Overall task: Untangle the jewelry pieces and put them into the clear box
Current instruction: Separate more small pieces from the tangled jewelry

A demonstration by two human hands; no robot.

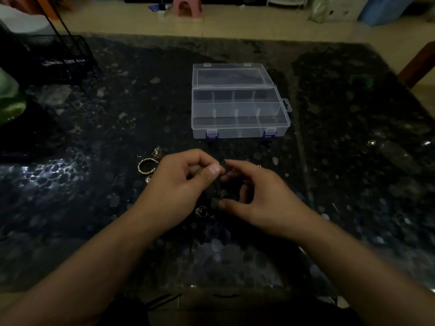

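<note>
A dark cord piece [220,182] hangs between both hands above the near table [353,161] — left hand [179,184] pinching its upper end, right hand [256,196] pinching lower down. Gold bracelet [146,166] lies left; small gold rings [201,211] lie beneath. Far centre — the clear box [237,107], lid open.

A home, dimly lit: a dark pebble-patterned table [94,142] stands on pale tiled floor [235,22]. At twelve o'clock sits a pink plastic stool [187,5], at one o'clock a blue storage bin [381,9].
</note>
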